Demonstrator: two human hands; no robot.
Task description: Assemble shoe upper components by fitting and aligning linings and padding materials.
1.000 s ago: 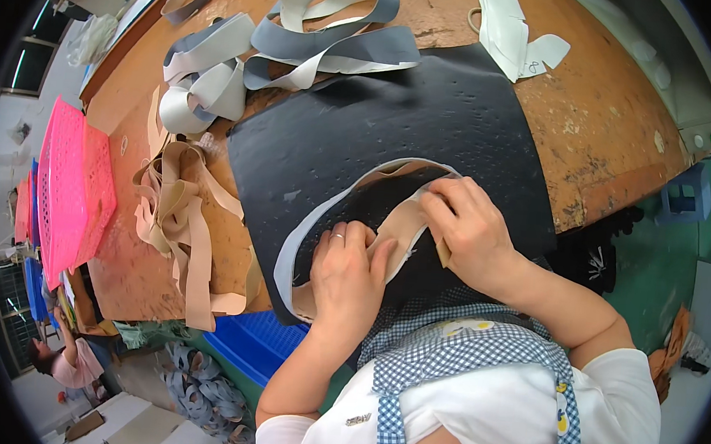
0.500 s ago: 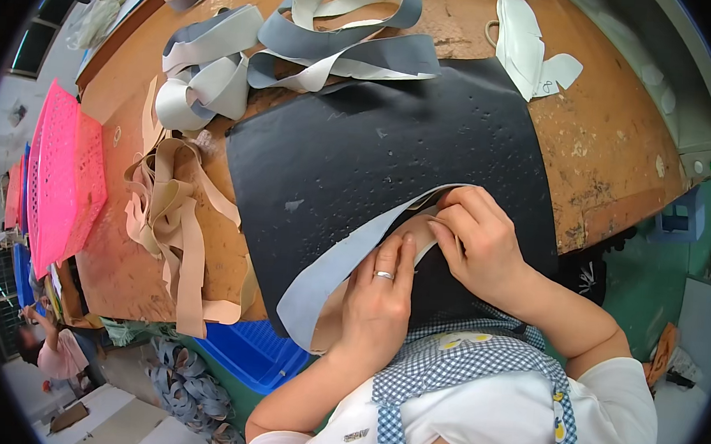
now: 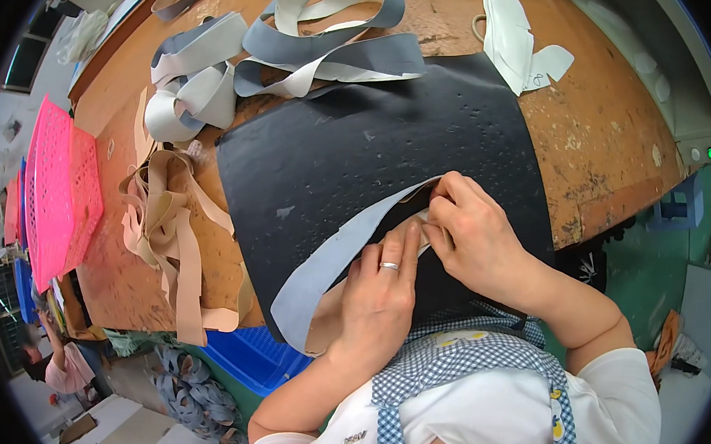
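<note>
A long strip (image 3: 319, 273), blue-grey on 1 face and tan on the other, is held in a curve over the near part of a black mat (image 3: 360, 156), which is laid on a wooden desk (image 3: 616, 149). The strip's right-hand part is pinched between the thumb and fingers of the right hand (image 3: 478, 235). The left hand (image 3: 375, 302), on which 1 ring (image 3: 389, 266) is worn, is placed against the tan face; whether the strip is gripped by its fingers cannot be told. Tan strips (image 3: 190, 272) are heaped left of the mat; grey-and-white strips (image 3: 367, 58) are looped at its far edge.
</note>
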